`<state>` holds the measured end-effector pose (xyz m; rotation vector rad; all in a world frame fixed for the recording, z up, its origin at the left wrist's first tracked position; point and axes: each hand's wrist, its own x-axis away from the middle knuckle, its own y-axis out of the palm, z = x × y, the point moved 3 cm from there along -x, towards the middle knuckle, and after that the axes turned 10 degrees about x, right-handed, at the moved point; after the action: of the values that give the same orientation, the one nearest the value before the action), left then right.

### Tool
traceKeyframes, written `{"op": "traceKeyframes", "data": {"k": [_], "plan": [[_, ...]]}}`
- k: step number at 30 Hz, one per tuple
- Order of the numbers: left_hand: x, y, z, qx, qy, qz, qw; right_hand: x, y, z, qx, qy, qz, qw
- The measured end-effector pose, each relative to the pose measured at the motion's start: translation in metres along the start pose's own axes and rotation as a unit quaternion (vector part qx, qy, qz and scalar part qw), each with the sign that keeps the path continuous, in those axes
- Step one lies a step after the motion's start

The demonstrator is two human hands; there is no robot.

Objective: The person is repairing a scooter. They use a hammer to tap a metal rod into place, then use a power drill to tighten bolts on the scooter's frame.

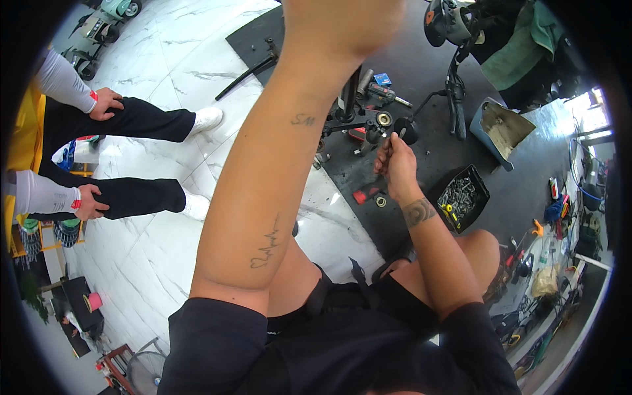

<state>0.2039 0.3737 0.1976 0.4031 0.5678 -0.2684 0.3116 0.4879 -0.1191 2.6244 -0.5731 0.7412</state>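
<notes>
My left arm reaches far up across the picture. My left hand (343,27) is cut off by the upper edge, with its fingers hidden. Beneath it, partly covered by the forearm, an upright black tube (349,92) rises from a dark metal assembly. My right hand (397,166) is closed, its fingers curled and the thumb pressed along them; whatever it holds is hidden. Just beyond its thumb is a round metal fitting with a brass-coloured ring (383,119), beside a black rounded part (407,131). A loose metal ring (380,202) and a red piece (359,197) lie on the dark mat near my right wrist.
A black tray (488,192) of screws sits right of my right wrist. Farther off are a screwdriver-like tool (391,95), a small blue box (382,79), black handlebars (454,92) and a blue-grey bin (490,128). On the left, another person's legs (131,120) stretch over the marble-patterned floor.
</notes>
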Motion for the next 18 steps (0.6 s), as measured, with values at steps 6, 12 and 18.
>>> {"op": "traceKeyframes", "data": {"k": [6, 12, 18], "plan": [[-0.004, -0.002, -0.011, 0.026, -0.02, 0.008, 0.999, 0.075, -0.04, -0.135, 0.073, -0.257, 0.034, 0.963], [-0.014, -0.016, -0.019, 0.019, -0.021, -0.011, 1.0, 0.156, -0.224, -0.147, 0.169, -0.484, 0.212, 0.832], [-0.031, -0.028, -0.026, -0.004, -0.07, 0.004, 0.998, 0.156, -0.405, 0.111, 0.51, 0.042, 0.456, 0.728]]}}
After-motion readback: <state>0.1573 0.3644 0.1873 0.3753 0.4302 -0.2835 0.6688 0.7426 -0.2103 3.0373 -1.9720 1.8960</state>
